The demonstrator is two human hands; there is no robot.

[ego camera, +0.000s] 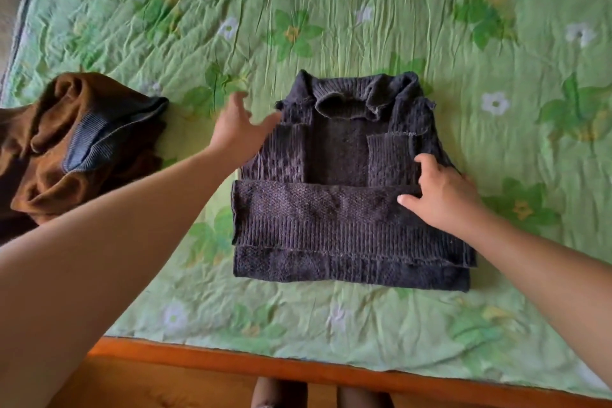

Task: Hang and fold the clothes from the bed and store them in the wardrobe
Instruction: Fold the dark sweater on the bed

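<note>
Head view showed a dark sweater [344, 209] folded on the green flowered bedspread [364, 10], right hand [443, 199] flat on it, left hand [236, 129] spread at its left edge, gripping nothing. A brown garment [66, 149] lay farther left; a wooden bed frame [298, 371] ran below.

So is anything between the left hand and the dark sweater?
Nothing visible. The left hand is right at the left edge of the sweater. The brown garment lies on the hand's other side, not between them.
</note>
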